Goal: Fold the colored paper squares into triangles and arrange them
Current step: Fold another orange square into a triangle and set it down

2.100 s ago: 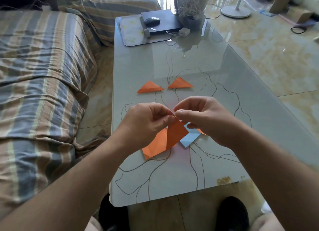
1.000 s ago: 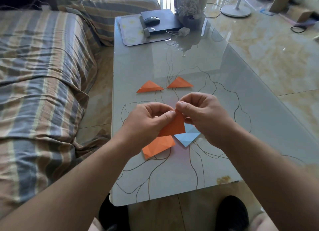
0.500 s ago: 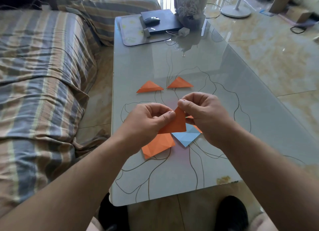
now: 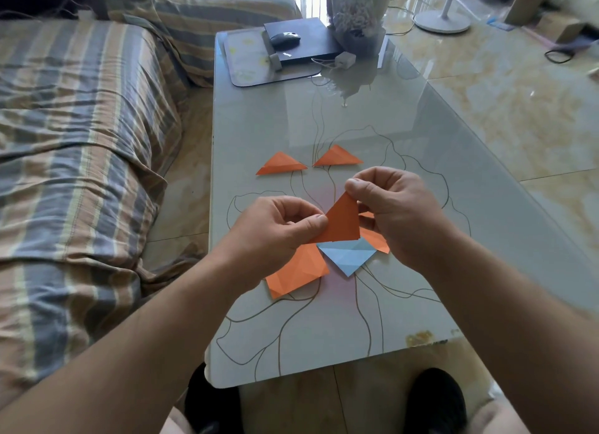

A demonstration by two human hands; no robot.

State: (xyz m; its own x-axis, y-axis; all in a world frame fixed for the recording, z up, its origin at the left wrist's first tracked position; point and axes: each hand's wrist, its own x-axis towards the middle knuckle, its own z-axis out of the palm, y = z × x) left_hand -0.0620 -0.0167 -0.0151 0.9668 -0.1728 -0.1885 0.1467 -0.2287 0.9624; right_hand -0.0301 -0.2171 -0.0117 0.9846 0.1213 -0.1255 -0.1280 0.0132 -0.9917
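Both hands are lifting an orange triangle (image 4: 343, 224) above the middle of the table (image 4: 421, 135), its tip pointing toward the far edge and its long edge running left to right. The left hand (image 4: 275, 232) is pinching the lower left corner; the right hand (image 4: 398, 213) is pinching the tip. Below it, an orange sheet (image 4: 296, 273) and a blue triangle (image 4: 348, 255) are lying flat, the blue tip aiming at the near edge. 2 folded orange triangles (image 4: 282, 168) are sitting side by side farther back, tips pointing away.

The right hand (image 4: 393, 216) covers most of an orange paper (image 4: 376, 237) lying beneath it, the held orange triangle (image 4: 343, 224) overlaps the blue paper's (image 4: 348, 255) top edge, and both forearms leave the frame's bottom
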